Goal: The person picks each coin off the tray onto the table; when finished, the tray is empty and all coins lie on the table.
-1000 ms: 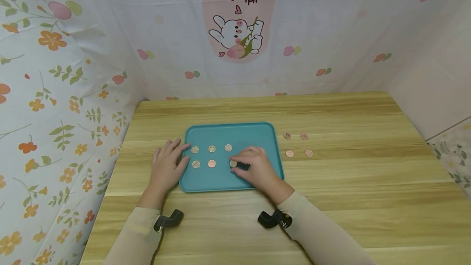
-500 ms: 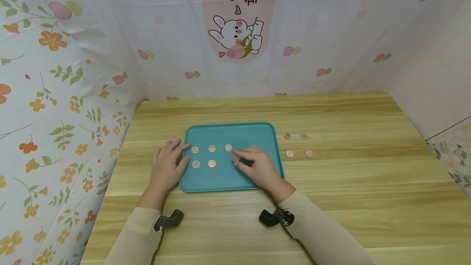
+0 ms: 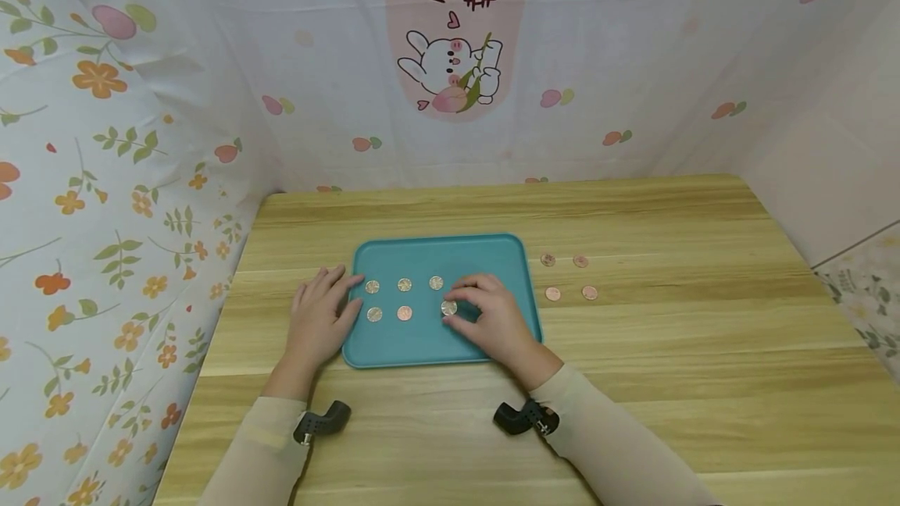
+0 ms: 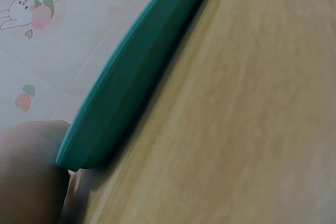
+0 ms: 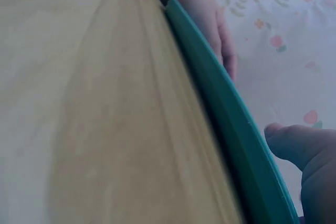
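A small gold-coloured coin (image 3: 448, 308) is pinched between the thumb and index finger of my right hand (image 3: 492, 318), over the right half of the blue-green tray (image 3: 429, 346). More gold-coloured coins (image 3: 404, 285) lie to its left in two rows, with one copper-coloured coin (image 3: 404, 313) in the nearer row. My left hand (image 3: 319, 318) rests at the tray's left edge, fingers loosely extended and fingertips at the rim. In the right wrist view, the right thumb (image 5: 294, 142) shows above the tray's side wall (image 5: 231, 114); the coin is hidden there.
Several copper-coloured coins (image 3: 553, 294) lie on the wooden table (image 3: 668, 334) just right of the tray. A printed white cloth (image 3: 598, 61) hangs behind the table, and a floral cloth (image 3: 105, 256) hangs along its left side.
The right hand lifts the coin slightly away from me, then brings it back a little nearer, its face now turned more toward the camera. The left hand stays put.
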`<state>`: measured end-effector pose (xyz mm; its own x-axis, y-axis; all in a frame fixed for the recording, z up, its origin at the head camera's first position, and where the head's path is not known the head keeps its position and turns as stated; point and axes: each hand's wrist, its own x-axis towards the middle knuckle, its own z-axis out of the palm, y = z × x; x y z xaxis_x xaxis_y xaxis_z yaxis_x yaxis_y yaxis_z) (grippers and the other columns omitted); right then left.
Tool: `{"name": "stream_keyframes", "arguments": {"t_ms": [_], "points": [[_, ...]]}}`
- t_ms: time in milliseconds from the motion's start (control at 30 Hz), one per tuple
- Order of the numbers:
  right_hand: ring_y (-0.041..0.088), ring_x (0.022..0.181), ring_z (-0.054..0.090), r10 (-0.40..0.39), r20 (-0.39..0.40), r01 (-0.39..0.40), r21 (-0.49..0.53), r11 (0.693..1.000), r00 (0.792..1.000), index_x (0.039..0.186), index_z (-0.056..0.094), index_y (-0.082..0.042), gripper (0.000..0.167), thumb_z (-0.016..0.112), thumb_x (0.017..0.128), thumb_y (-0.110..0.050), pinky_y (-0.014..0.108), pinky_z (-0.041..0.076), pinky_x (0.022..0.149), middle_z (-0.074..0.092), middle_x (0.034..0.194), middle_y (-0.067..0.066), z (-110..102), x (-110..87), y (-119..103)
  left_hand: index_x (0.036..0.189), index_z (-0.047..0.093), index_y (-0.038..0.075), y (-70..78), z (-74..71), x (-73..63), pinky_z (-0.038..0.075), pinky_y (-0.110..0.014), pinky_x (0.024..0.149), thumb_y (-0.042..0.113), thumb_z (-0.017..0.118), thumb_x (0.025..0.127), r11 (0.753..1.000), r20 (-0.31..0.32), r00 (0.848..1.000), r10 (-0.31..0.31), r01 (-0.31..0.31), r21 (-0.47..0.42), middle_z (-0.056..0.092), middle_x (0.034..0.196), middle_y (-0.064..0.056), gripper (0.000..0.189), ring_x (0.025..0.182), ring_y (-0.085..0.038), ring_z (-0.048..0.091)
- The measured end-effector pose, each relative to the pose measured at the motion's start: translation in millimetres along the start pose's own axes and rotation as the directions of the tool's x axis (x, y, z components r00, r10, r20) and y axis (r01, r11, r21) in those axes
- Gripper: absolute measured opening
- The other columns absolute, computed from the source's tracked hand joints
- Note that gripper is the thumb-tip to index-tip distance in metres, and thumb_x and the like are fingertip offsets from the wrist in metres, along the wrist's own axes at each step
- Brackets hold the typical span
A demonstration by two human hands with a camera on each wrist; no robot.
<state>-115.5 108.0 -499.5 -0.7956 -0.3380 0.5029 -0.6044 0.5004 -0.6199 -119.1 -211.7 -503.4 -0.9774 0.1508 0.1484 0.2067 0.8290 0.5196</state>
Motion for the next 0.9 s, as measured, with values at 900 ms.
{"name": "stream_keyframes", "arguments": {"t_ms": [900], "points": [[0.039,0.111,0.064,-0.003,-0.258,-0.040,-0.161,0.986,0.966,0.109,0.080,0.000,0.030,0.092,0.081,-0.004,0.055,0.052,0.100,0.071,0.117,0.017,-40.0,-17.4,23.8,0.147,0.065,0.015,3.2,-1.6,-3.1,0.011,-0.072,0.123,0.027,0.062,0.107,0.999,-0.011,0.999,0.032,-0.032,-0.005,0.045,0.163,-0.021,0.042,0.156,-0.047,0.027]]}}
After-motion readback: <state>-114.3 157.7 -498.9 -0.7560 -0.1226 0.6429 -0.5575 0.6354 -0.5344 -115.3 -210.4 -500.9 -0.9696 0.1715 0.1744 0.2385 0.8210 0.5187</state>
